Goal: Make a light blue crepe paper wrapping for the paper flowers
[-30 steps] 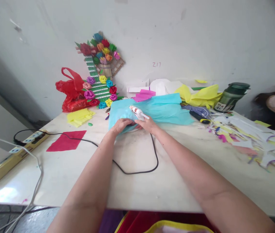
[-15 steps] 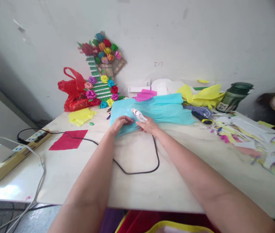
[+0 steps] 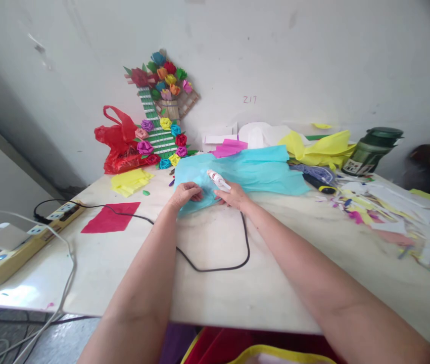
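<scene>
A sheet of light blue crepe paper [image 3: 264, 169] lies spread across the middle of the table. My right hand [image 3: 234, 196] is closed around a white glue gun [image 3: 218, 180], whose nozzle points up and to the left over the paper. A black cord [image 3: 245, 242] runs from under this hand and loops back to the left. Over the left front part of the paper rests my left hand [image 3: 187, 194], its fingers curled in and the thumb on top. Whatever its fingertips pinch is hidden.
A power strip [image 3: 44, 230], a red paper square [image 3: 110, 217] and folded yellow paper [image 3: 131, 181] lie at left. Paper flowers [image 3: 167, 81] and a red plastic bag [image 3: 118, 139] stand behind. On the right are a cutter knife [image 3: 319, 184], paper scraps [image 3: 392, 212] and a green bottle [image 3: 374, 151].
My left hand's fingers have curled in more, with the hand turned slightly. My right hand keeps the glue gun in nearly the same place. The whole view has shifted slightly.
</scene>
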Available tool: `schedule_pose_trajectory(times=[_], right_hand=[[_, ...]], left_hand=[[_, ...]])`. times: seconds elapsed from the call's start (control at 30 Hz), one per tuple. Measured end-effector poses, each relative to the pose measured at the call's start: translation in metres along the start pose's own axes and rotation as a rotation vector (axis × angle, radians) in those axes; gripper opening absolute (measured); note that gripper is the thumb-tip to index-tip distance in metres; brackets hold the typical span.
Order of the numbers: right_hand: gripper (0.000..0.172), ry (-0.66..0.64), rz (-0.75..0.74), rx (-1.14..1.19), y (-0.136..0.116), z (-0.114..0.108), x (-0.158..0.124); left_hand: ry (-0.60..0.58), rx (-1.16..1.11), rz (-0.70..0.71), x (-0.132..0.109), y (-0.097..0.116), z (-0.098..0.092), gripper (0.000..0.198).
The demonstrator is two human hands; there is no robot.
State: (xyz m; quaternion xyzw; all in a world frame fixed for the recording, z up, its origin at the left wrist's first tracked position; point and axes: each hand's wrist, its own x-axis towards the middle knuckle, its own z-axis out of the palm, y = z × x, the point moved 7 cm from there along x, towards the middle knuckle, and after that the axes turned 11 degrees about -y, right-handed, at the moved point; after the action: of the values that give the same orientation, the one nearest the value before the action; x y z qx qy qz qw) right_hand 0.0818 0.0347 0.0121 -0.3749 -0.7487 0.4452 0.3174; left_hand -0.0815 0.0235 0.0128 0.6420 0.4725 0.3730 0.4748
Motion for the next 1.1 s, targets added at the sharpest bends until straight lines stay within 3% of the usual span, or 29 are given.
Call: schedule_pose_trajectory(times=[0.23, 0.5, 0.7, 0.87, 1.1], right_hand=[[0.05, -0.008, 0.053, 0.0, 0.003, 0.0, -0.001], [0.049, -0.023, 0.074, -0.003, 0.008, 0.001, 0.003], [0.045, -0.044, 0.062, 0.004, 0.004, 0.001, 0.0], [0.046, -0.046, 0.047, 0.007, 0.004, 0.001, 0.001], [0.045, -0.026, 0.026, 0.041, 0.01, 0.0, 0.005]], left_hand=[[0.098, -0.033, 0.097, -0.008, 0.009, -0.015, 0.026], [-0.019, 0.105, -0.003, -0.007, 0.003, -0.007, 0.033], [0.152, -0.019, 0.061, -0.014, 0.006, -0.027, 0.033], [0.166, -0.009, -0.021, -0.013, -0.004, -0.031, 0.033], [0.259, -0.076, 0.1, -0.018, 0.003, -0.048, 0.036]])
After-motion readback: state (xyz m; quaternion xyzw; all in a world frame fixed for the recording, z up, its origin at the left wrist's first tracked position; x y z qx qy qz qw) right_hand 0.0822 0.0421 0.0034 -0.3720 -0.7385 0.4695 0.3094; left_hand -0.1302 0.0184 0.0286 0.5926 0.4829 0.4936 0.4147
